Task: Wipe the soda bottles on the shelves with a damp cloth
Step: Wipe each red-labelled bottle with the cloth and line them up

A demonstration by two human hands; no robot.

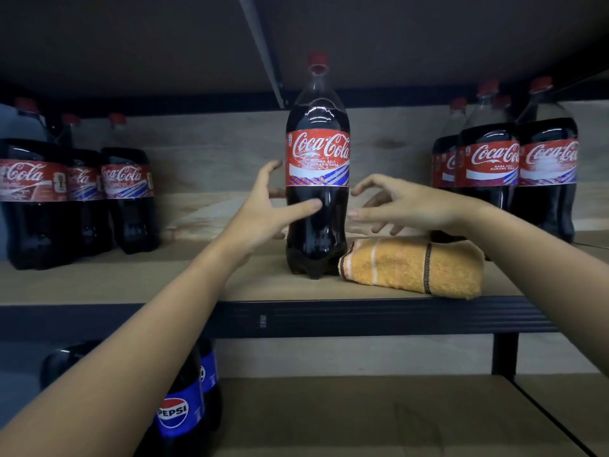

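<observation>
A tall Coca-Cola bottle (317,173) with a red cap stands upright near the front of the middle shelf (131,285). My left hand (263,209) is spread beside its left flank, thumb touching the dark lower body, fingers reaching round the far side. My right hand (402,206) hovers just right of the bottle, fingers spread and loosely bent, holding nothing. A folded orange cloth (412,268) with brown stripes lies on the shelf against the bottle's base, below my right hand.
Three Coca-Cola bottles (75,199) stand at the left of the shelf and several more (514,169) at the right. Pepsi bottles (181,410) stand on the lower shelf (362,420) under my left forearm. The upper shelf's underside (395,44) hangs close above.
</observation>
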